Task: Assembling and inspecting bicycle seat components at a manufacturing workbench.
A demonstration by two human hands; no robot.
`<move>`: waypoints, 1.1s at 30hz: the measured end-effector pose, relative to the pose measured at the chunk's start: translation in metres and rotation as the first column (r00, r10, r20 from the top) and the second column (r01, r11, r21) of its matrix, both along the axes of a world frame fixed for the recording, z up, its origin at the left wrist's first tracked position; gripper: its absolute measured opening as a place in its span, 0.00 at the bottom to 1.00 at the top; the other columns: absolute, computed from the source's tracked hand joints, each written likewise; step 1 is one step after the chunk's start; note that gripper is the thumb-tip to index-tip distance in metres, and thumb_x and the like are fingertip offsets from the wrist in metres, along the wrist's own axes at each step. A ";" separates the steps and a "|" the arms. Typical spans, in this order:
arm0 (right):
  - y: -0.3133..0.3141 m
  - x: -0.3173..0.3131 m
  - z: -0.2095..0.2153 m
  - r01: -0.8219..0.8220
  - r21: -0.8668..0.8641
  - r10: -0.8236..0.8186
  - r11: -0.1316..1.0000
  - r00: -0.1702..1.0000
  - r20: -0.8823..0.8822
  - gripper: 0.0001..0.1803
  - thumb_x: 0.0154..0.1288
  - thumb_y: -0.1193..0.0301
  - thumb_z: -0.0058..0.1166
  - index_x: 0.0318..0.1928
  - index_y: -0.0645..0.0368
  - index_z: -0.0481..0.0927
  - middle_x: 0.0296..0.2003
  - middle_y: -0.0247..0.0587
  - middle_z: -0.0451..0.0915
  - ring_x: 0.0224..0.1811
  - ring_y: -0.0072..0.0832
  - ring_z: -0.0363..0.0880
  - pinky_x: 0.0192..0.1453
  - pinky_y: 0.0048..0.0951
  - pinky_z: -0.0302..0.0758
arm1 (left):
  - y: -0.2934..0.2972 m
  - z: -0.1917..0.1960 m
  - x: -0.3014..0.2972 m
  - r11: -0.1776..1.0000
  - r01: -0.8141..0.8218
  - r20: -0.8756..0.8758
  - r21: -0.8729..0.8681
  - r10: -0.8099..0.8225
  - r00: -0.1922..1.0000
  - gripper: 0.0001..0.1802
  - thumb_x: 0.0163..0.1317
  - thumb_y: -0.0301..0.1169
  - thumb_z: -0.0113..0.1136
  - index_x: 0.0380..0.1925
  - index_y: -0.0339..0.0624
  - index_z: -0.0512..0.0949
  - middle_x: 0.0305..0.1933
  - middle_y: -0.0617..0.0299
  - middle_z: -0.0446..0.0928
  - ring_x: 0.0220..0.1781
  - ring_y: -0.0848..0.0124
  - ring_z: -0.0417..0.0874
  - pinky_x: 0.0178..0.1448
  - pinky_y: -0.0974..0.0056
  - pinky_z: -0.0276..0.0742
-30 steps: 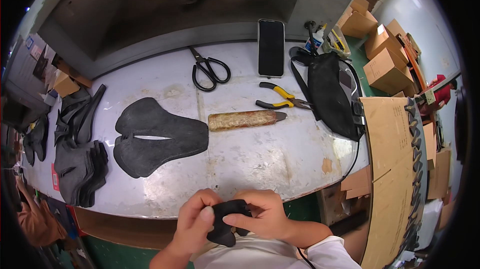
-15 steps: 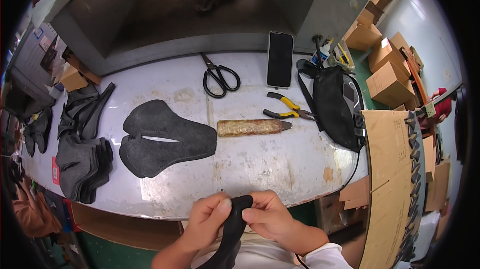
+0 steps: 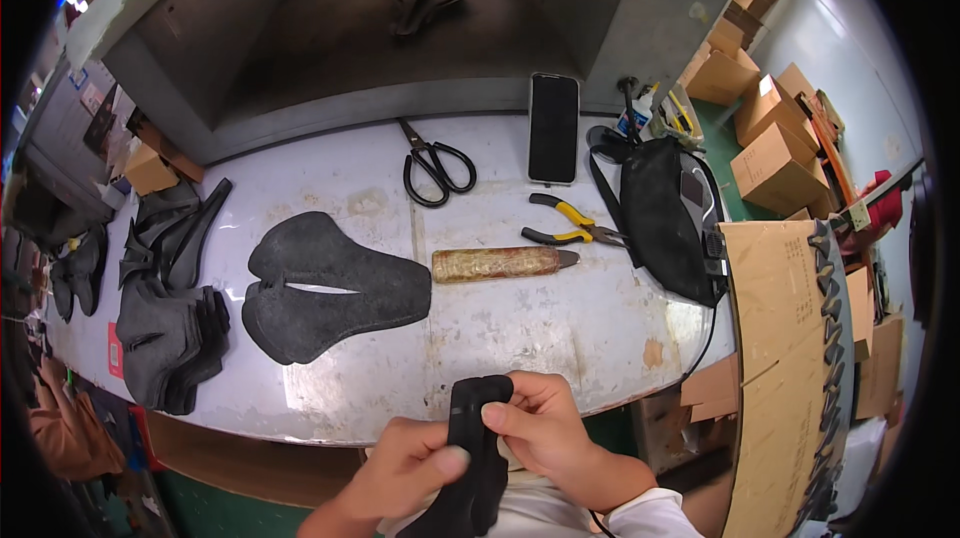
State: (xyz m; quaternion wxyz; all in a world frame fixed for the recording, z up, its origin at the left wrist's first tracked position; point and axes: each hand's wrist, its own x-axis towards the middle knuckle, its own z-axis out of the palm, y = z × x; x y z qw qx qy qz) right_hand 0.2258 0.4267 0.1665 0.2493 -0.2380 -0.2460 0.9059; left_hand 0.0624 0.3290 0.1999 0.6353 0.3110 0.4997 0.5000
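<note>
At the table's near edge I hold a black saddle cover, its narrow nose up and its wider part running down toward my lap. My left hand grips its left side with the thumb across the front. My right hand pinches the nose near the top, thumb in front and fingers behind. Beyond my hands, a flat dark grey saddle-shaped piece with a long slot lies on the table. A knife with a tape-wrapped handle lies at its narrow tip.
Black-handled scissors, a phone and yellow-black pliers lie farther back. A black pouch with a cable sits right. Stacked saddle pieces stand left. A grey metal booth closes the back; cardboard stands at right.
The saddle cover has turned and shows more of its front. My left hand has slid down its side, while my right hand stays at the nose.
</note>
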 end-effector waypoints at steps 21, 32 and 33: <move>-0.020 0.006 0.022 -0.343 0.603 0.253 0.721 0.939 0.232 0.25 0.79 0.68 0.35 0.72 0.62 0.58 0.65 0.41 0.70 0.52 0.25 0.77 0.55 0.24 0.72 | 0.005 -0.007 -0.018 0.840 -0.468 -0.244 0.274 0.532 0.811 0.09 0.63 0.29 0.62 0.26 0.35 0.77 0.24 0.68 0.76 0.23 0.79 0.76 0.27 0.73 0.71; 0.009 0.005 0.043 -0.280 0.866 -0.032 0.413 0.946 0.321 0.23 0.74 0.76 0.41 0.67 0.66 0.64 0.59 0.57 0.74 0.51 0.46 0.82 0.52 0.32 0.78 | -0.013 -0.020 0.037 0.992 -0.128 0.296 -0.021 0.129 0.947 0.20 0.60 0.25 0.67 0.51 0.38 0.74 0.44 0.67 0.78 0.45 0.78 0.78 0.50 0.69 0.75; 0.010 0.005 0.045 -0.316 0.856 -0.022 0.410 0.934 0.356 0.23 0.74 0.76 0.42 0.67 0.66 0.64 0.59 0.57 0.75 0.50 0.46 0.82 0.52 0.32 0.78 | -0.014 -0.022 0.038 0.990 -0.075 0.369 -0.120 0.115 0.922 0.17 0.62 0.28 0.65 0.50 0.38 0.74 0.44 0.68 0.78 0.44 0.78 0.78 0.49 0.70 0.75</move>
